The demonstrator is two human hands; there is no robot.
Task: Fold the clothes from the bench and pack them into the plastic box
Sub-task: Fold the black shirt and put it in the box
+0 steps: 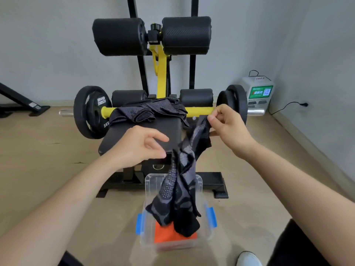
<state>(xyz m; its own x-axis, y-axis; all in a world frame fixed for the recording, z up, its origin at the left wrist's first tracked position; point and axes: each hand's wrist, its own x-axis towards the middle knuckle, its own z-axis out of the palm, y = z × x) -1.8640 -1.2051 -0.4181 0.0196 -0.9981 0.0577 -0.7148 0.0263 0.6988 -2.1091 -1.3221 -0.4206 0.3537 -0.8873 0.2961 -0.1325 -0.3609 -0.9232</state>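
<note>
My right hand [228, 125] pinches the top edge of a black and grey patterned garment [178, 192], which hangs down in front of the bench seat [169, 129] and over the clear plastic box [148, 189] on the floor. My left hand [138, 144] hovers just left of the hanging cloth with fingers loosely spread, not gripping it. An orange folded item [165, 235] lies inside the box. A second dark mesh garment [148, 112] lies crumpled at the far end of the bench.
The bench carries a yellow bar [199, 111] with black weight plates [90, 112] on both ends and black roller pads [119, 36] above. The box has blue clips [212, 215]. A white machine [258, 93] stands by the right wall. My shoe [247, 259] is near the box.
</note>
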